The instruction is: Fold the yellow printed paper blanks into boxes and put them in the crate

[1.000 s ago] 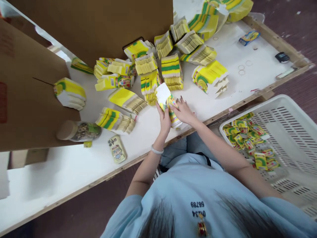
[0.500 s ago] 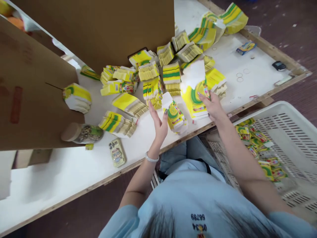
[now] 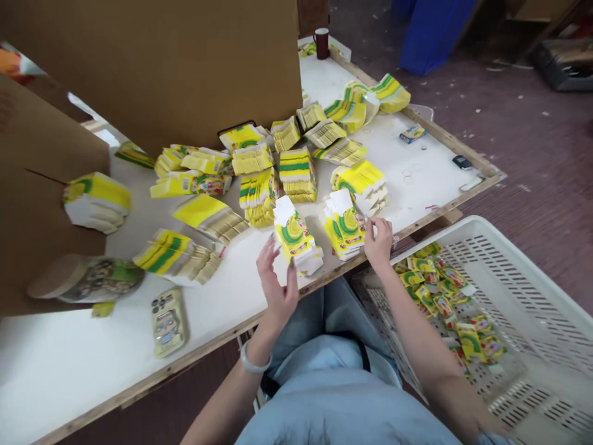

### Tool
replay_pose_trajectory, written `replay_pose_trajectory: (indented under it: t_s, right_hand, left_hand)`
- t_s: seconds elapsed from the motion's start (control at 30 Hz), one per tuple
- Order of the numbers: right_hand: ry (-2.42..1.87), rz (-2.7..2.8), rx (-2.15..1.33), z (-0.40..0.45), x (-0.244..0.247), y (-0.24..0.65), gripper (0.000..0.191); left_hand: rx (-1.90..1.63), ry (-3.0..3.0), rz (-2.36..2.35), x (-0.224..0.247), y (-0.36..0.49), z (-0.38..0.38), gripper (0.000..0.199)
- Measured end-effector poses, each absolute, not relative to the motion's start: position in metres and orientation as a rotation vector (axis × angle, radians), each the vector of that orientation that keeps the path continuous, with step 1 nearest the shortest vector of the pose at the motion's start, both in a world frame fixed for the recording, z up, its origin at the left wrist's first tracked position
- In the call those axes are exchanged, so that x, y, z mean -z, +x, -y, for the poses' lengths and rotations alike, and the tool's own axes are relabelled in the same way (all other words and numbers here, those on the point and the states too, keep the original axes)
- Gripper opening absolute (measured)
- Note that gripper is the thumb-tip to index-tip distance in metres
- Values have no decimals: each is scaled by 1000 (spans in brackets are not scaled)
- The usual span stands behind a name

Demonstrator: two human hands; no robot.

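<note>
From here I've lowered my right hand's [image 3: 378,240] carton stack [image 3: 341,227] just left of its fingertips, pinch or not I can't tell, while my left hand [image 3: 277,281] spreads empty beside another stack [image 3: 294,235], leaving two piles.

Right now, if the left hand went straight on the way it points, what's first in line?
Most likely the left-hand one of the two carton stacks at the near table edge, just ahead of the left hand. One view only, so the gap, if any, is unclear.
</note>
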State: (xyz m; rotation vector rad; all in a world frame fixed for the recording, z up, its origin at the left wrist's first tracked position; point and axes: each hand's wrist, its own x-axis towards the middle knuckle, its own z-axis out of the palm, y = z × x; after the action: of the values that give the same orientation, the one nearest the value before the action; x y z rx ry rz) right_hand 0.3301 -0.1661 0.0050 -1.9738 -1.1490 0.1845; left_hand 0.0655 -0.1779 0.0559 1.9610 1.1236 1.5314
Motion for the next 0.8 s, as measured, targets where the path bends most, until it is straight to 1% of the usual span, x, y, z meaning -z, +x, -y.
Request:
replay_pose_trajectory:
  t_s: [0.03,0.1,0.17,0.2,0.33,0.43,0.53,0.57,0.63,0.67,0.8]
  right_hand:
    - [-2000,1146,-166,168,-5,329,32]
    - [-2096,1151,-154,167,-6,325,43]
    - [-2152,1142,-207,163,-7,322,52]
    - [-2143,1131,-241,160,-8,321,53]
    - [-1964,1086,-240,159,-19,321,52]
    - [-1825,1054,-229,177,-31,314,50]
    - [-1658,1038,-406,212,-40,297,44]
    - [-1603,1041,-497,225,-43,289,40]
    - [-1536,1000,-611,246,-46,275,32]
    - [-1530,955,-615,254,-46,269,30]
    - [-1515,751,-539,269,-40,251,34]
  left_hand:
    - [-1512,2001,-1072,-59,73,183,57]
    - [-1458,2044,-997,-63,89,191,55]
    - [-1429,2059,-966,-64,103,195,55]
    - [-1420,2067,-961,-65,107,196,55]
    - [-1371,2130,-961,-64,106,199,56]
    - [-1325,2072,-1025,-64,101,202,55]
    - [-1140,1910,-1014,-67,107,206,58]
    - [-1050,1862,-988,-68,111,207,52]
    - [-890,1832,-943,-66,119,209,32]
    - [-832,1859,-927,-64,123,211,29]
    - [-711,2120,-791,-51,127,224,29]
